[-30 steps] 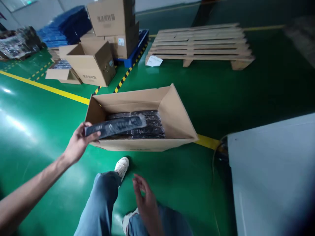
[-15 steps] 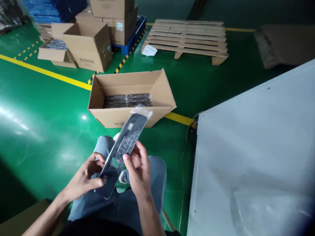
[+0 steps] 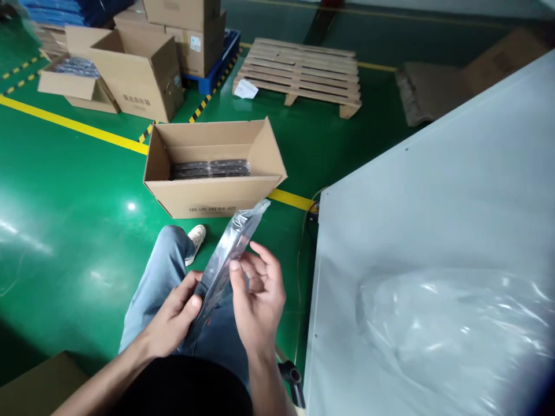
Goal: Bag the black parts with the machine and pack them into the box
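Above my lap, a long dark flat panel in a clear plastic bag (image 3: 223, 254) is tilted nearly edge-on, its top end pointing up and right. My left hand (image 3: 176, 318) grips its lower left side, thumb on the near face. On the other side, my right hand (image 3: 260, 294) has curled fingers, with the thumb and fingertips at the bag's right edge. Beyond my knees stands an open cardboard box (image 3: 208, 196) on the floor. Several dark plastic-wrapped panels (image 3: 210, 168) lie stacked inside it.
A pale worktop (image 3: 433, 219) with a clear plastic sheet (image 3: 451, 323) on it fills the right side. Further off are a wooden pallet (image 3: 299, 72), an open carton (image 3: 139, 75) and flattened cardboard (image 3: 427, 95). A cable (image 3: 299, 271) runs along the floor beside the worktop.
The bagged panel has turned from showing its broad face to nearly edge-on. My left hand has moved right and closed round its side. The view has shifted to the right.
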{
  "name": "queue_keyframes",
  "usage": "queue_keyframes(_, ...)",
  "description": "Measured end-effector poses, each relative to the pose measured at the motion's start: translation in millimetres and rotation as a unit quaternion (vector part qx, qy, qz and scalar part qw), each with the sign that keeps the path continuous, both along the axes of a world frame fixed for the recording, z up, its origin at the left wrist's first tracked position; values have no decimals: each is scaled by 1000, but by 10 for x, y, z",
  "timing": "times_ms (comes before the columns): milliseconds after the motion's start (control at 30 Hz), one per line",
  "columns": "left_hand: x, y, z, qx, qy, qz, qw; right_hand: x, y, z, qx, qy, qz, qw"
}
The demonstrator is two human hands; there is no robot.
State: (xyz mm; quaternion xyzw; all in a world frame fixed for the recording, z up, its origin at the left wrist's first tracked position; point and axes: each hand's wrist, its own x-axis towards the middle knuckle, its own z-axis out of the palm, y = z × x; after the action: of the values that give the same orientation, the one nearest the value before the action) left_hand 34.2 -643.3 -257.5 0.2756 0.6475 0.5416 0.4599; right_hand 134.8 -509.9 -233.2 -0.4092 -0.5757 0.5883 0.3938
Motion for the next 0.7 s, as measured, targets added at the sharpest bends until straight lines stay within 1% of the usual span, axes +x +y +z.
queue_keyframes(133, 2, -26, -27, 1, 29, -25, 999, 44, -6, 38, 15, -19, -8, 1000)
queue_keyframes(267, 17, -25, 10, -38, 68, -36, 996, 47, -6, 81, -13, -22, 7, 1000)
queue_keyframes(367, 21, -21, 51, -44, 57, -56, 996, 25, -1, 112, -25, -38, -3, 999)
queue_keyframes(433, 26, -21, 55, -39, 42, -56, 997, 18, 3, 109, -22, -53, -15, 998)
queue_keyframes(533, 47, -23, 25, -38, 9, -18, 999, 37, 13, 60, -5, -68, -19, 997)
queue_keyframes(600, 64, -12, 9, -46, -52, 24, 997, 70, 9, 10, 19, -75, -9, 997)
queue_keyframes(667, 65, 19, 17, -56, -118, 76, 988, 116, -20, -35, 53, -84, 9, 995)
queue_keyframes(700, 56, 44, 30, -56, -134, 107, 984, 141, -48, -50, 72, -89, 24, 993)
